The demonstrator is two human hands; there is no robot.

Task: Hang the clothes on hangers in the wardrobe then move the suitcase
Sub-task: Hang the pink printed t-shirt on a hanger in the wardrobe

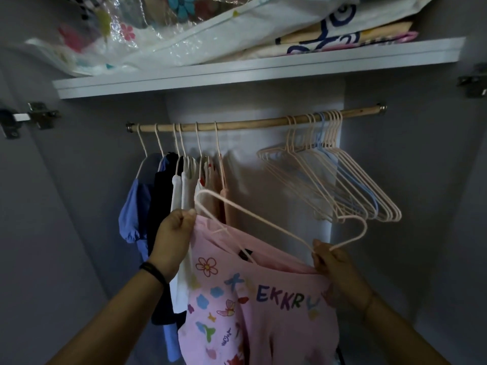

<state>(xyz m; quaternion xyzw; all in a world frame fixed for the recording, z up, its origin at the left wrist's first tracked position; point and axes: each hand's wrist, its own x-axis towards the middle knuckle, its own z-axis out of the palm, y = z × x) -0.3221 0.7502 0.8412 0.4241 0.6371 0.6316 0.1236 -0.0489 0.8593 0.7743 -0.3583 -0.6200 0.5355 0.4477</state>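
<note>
A pink printed shirt [266,312] with flowers and coloured letters hangs between my hands, low in the wardrobe. My left hand [172,241] pinches its left shoulder. My right hand [330,262] grips the right shoulder together with one arm of a pale pink hanger [263,219]. The hanger lies tilted, its hook up at the left, one end tucked into the shirt's neck. Above runs the wooden rail [253,122]. The suitcase is not in view.
Several hung clothes [168,196] fill the rail's left part; a bunch of bare hangers [334,180] hangs at its right, with a gap between. A white shelf [237,75] above carries bagged bedding [184,30]. Door hinges sit on both side walls.
</note>
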